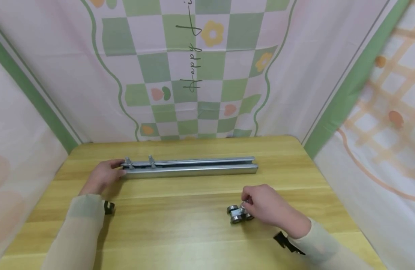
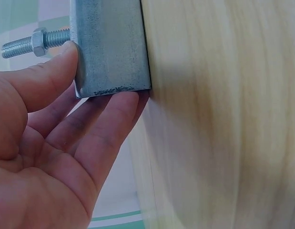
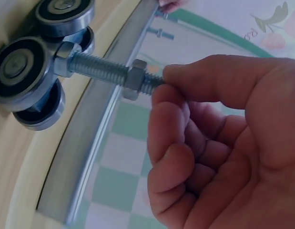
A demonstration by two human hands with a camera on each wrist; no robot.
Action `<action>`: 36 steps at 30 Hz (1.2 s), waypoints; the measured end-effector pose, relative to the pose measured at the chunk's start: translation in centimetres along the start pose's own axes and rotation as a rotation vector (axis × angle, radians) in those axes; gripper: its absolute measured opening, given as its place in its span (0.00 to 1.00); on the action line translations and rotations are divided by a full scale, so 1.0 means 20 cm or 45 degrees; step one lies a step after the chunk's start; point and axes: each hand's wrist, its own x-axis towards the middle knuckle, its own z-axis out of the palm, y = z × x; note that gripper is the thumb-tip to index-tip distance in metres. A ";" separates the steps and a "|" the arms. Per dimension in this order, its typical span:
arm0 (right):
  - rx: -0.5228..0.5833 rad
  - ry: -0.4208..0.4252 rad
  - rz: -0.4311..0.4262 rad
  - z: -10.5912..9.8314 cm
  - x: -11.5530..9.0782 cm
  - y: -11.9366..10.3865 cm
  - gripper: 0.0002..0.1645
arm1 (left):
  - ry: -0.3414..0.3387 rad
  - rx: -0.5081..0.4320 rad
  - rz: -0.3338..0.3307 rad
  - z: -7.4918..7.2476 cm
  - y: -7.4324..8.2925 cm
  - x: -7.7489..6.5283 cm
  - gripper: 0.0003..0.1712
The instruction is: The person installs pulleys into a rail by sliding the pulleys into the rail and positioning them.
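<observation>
A long galvanised steel channel track (image 1: 190,172) lies across the far part of the table, its slot facing up. Two threaded bolts with nuts (image 1: 151,161) stand up from the slot near its left end. My left hand (image 1: 104,174) holds that end; in the left wrist view the thumb (image 2: 66,59) is on the upper edge beside a bolt and the fingers reach across the end. Nearer to me, my right hand (image 1: 271,205) pinches the tip of a roller trolley's bolt between thumb and forefinger. This trolley (image 3: 21,71) has several bearing wheels and a nut on its bolt.
The wood-grain table (image 1: 160,232) has rounded far corners. A patterned cloth (image 1: 211,75) hangs behind it, with more cloth at both sides. Black straps (image 1: 286,243) are at both wrists, below pale sleeves.
</observation>
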 end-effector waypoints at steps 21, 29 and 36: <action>-0.099 0.055 0.231 -0.14 -0.04 0.30 0.05 | 0.002 -0.032 -0.042 0.00 -0.01 0.01 0.35; -0.108 0.075 0.303 -0.19 -0.04 0.38 0.08 | 0.000 -0.034 -0.006 0.00 0.00 0.00 0.35; -0.123 0.097 0.358 -0.22 -0.03 0.48 0.10 | -0.010 -0.050 -0.016 0.00 0.01 -0.01 0.36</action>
